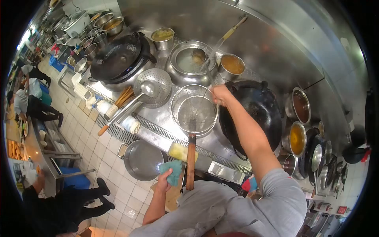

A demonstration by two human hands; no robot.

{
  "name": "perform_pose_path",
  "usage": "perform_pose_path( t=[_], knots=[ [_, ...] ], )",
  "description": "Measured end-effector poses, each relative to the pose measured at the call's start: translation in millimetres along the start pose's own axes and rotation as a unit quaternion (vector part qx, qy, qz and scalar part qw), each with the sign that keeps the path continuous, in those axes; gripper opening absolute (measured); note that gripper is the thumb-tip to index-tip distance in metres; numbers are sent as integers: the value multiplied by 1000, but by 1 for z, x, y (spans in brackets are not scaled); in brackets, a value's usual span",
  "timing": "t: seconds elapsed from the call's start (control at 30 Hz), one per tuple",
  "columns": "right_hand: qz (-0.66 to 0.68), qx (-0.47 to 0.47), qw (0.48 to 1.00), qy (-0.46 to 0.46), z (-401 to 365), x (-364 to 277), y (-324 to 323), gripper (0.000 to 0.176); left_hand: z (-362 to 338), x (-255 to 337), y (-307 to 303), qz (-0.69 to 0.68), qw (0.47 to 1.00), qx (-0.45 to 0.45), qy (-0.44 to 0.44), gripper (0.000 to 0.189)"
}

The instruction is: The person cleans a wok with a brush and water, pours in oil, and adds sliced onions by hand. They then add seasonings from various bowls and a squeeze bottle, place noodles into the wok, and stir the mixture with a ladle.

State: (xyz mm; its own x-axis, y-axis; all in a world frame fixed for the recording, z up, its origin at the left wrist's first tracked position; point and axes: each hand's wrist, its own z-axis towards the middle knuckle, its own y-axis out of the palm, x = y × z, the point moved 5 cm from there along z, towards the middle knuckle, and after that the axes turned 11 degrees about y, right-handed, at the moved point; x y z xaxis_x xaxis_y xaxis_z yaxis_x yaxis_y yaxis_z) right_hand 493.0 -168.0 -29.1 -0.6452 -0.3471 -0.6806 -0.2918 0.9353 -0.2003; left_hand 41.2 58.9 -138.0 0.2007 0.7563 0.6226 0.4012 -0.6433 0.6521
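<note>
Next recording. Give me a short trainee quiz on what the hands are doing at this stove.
1. True or false: the left hand holds a teal cloth.
2. The right hand grips: A) a wooden handle; B) a thin metal handle running toward the steel pot; C) the perforated skimmer.
3. Fill in: the black pan right of the wire strainer is a ____.
Key: 1 true; 2 B; 3 wok.

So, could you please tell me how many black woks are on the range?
2: the left wok, up left; the right wok, beside the right hand. Others may be hidden.
</note>
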Motion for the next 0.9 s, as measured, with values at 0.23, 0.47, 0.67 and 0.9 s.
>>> perform_pose_path(
  t=[0.23,0.47,0.67,0.9],
  knots=[
    [427,-310,839,133,-73,8,-2,11,17,24,33,-32,998,-54,-9,46],
    [459,-336,814,112,-156,38,-45,13,36,16,39,-8,993,-89,-73,52],
    [199,-79,977,22,-212,35,-64,16,39,19,46,-9,984,-144,-106,53],
    [-355,238,884,-188,-138,-9,-56,38,26,26,61,15,985,-144,-95,54]
  ],
)
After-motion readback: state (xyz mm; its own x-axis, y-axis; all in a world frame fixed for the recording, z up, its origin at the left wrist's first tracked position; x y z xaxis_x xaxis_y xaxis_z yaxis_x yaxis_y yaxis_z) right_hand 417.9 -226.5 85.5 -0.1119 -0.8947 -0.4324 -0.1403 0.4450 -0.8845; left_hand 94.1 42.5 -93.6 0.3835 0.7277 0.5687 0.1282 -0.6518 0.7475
